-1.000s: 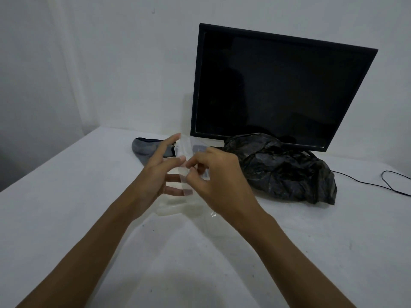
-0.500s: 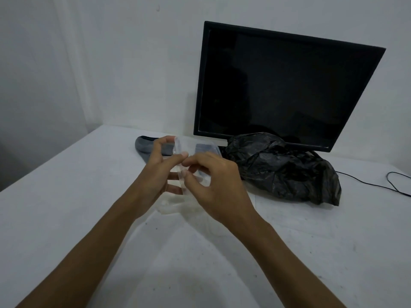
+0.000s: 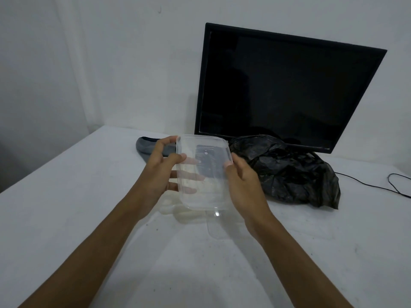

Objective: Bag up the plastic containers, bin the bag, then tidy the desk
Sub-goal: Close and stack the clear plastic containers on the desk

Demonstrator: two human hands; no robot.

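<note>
holding a clear plastic container (image 3: 203, 172) above the surface (image 3: 66, 196), left hand (image 3: 159, 172) and right hand (image 3: 243, 181) grip its sides with closed fingers; bagging step underway, next move likely requires opening the black bag (image 3: 287, 172) nearby.

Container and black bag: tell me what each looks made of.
Container: thin clear plastic, glossy; the fingers and desk show through it. Black bag: thin plastic film, likely polythene; crumpled, with shiny creases.
</note>
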